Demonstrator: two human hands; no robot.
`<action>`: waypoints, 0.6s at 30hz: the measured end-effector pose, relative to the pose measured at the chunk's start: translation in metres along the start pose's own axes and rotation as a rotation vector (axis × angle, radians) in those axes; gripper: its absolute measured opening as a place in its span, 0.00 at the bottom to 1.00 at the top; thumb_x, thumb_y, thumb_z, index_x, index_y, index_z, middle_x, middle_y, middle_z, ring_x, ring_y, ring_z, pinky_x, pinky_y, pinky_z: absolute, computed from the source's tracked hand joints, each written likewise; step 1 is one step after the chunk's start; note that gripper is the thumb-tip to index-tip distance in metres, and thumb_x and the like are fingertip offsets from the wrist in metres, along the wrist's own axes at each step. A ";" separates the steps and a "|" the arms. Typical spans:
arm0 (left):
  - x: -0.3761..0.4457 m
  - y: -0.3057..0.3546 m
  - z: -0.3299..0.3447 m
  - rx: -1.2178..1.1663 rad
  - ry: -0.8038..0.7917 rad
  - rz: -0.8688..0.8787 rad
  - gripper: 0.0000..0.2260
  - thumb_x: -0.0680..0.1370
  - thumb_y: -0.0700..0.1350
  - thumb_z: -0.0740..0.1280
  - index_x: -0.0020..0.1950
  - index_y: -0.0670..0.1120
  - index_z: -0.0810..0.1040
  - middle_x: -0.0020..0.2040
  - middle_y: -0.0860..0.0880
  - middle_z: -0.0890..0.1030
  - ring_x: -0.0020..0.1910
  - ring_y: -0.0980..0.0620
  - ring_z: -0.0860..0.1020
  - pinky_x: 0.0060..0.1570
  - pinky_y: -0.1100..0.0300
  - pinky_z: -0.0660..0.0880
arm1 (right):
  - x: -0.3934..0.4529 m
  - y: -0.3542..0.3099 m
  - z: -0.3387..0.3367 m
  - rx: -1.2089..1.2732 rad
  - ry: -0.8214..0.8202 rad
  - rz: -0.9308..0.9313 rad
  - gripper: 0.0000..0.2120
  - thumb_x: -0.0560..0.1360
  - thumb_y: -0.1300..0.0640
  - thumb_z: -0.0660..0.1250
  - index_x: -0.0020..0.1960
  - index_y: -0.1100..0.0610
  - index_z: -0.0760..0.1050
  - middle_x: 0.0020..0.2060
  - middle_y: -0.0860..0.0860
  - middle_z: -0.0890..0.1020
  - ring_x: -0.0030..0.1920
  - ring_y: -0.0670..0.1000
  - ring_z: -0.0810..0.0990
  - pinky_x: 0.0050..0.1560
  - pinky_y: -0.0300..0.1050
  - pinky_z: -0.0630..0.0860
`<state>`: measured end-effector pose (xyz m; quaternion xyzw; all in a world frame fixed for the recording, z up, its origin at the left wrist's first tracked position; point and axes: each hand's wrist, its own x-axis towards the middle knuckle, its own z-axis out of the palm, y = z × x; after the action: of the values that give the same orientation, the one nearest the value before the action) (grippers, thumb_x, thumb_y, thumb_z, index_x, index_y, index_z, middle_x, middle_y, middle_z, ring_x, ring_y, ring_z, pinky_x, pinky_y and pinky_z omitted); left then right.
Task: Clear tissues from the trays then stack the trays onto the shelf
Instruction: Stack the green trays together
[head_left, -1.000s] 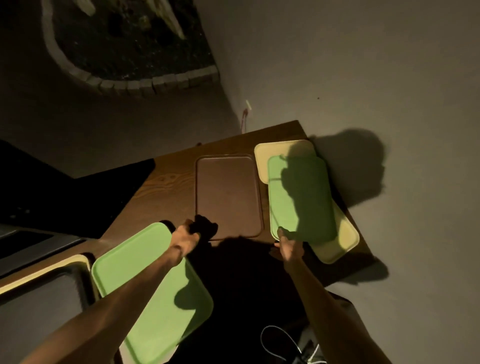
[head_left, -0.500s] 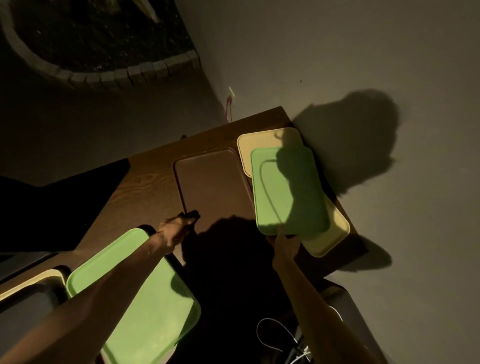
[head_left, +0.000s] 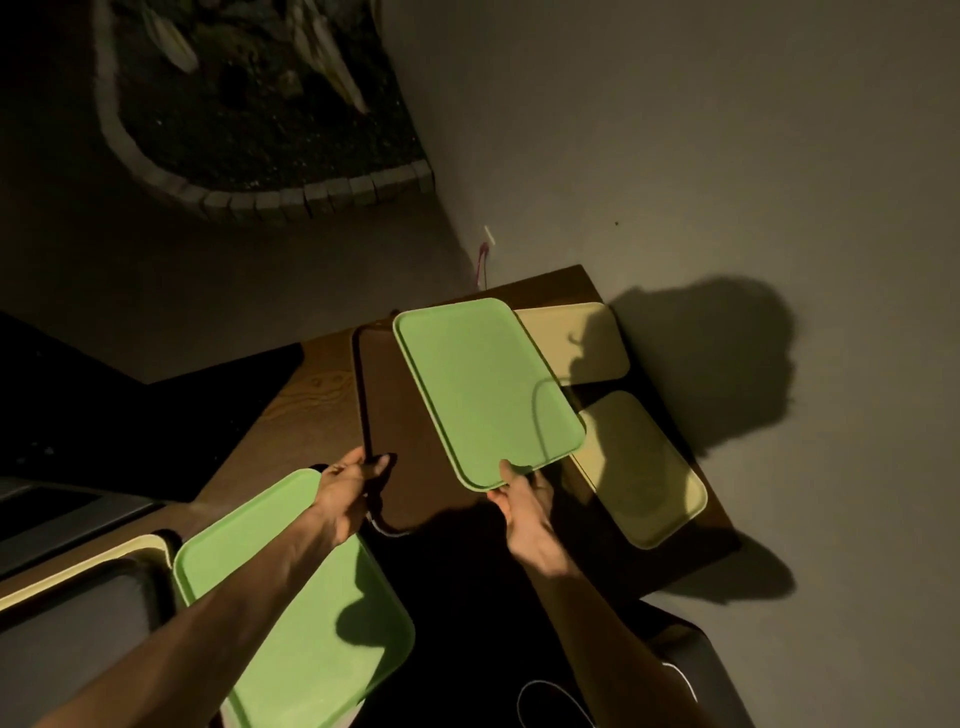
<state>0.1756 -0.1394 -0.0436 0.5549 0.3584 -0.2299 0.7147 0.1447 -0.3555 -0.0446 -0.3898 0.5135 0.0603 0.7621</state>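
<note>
My right hand (head_left: 522, 506) grips the near edge of a green tray (head_left: 485, 387), lifted and held over the brown tray (head_left: 410, 467). My left hand (head_left: 350, 486) grips the near left edge of that brown tray, which lies on the wooden table (head_left: 306, 395). A yellow tray (head_left: 647, 470) lies at the table's right side, partly under the green one. Another green tray (head_left: 280, 613) lies near left, under my left forearm. No tissues show on any tray.
A grey wall (head_left: 727, 156) borders the table on the right. A yellow-rimmed dark tray (head_left: 78, 623) sits at the far left. A white cable (head_left: 540, 696) lies on the dark floor below. A brick-edged planting bed (head_left: 249, 130) is beyond the table.
My right hand has lifted the green tray off the yellow tray and swung it left over the brown tray. My left hand has taken hold of the brown tray's edge.
</note>
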 end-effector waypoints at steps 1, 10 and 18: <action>-0.005 0.003 -0.001 -0.036 -0.014 0.020 0.09 0.78 0.33 0.67 0.54 0.44 0.81 0.44 0.48 0.82 0.34 0.59 0.81 0.25 0.69 0.74 | -0.007 0.002 0.005 -0.009 -0.025 -0.006 0.27 0.76 0.68 0.69 0.72 0.63 0.63 0.50 0.61 0.81 0.42 0.56 0.79 0.48 0.51 0.78; -0.044 0.027 -0.012 -0.410 -0.191 0.058 0.12 0.76 0.40 0.70 0.58 0.44 0.77 0.58 0.44 0.83 0.52 0.51 0.84 0.52 0.53 0.82 | -0.055 0.018 0.037 -0.153 -0.251 -0.020 0.30 0.77 0.66 0.69 0.74 0.64 0.59 0.61 0.67 0.78 0.42 0.55 0.83 0.33 0.42 0.82; -0.058 0.015 -0.053 -0.426 -0.028 0.093 0.46 0.62 0.34 0.80 0.75 0.34 0.61 0.69 0.37 0.75 0.57 0.44 0.81 0.51 0.56 0.77 | -0.095 0.023 0.047 -0.904 -0.432 -0.151 0.12 0.75 0.53 0.72 0.47 0.62 0.75 0.25 0.53 0.80 0.20 0.47 0.72 0.20 0.38 0.68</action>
<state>0.1356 -0.0881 0.0037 0.4038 0.3631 -0.1234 0.8306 0.1236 -0.2800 0.0294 -0.6952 0.2372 0.3006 0.6083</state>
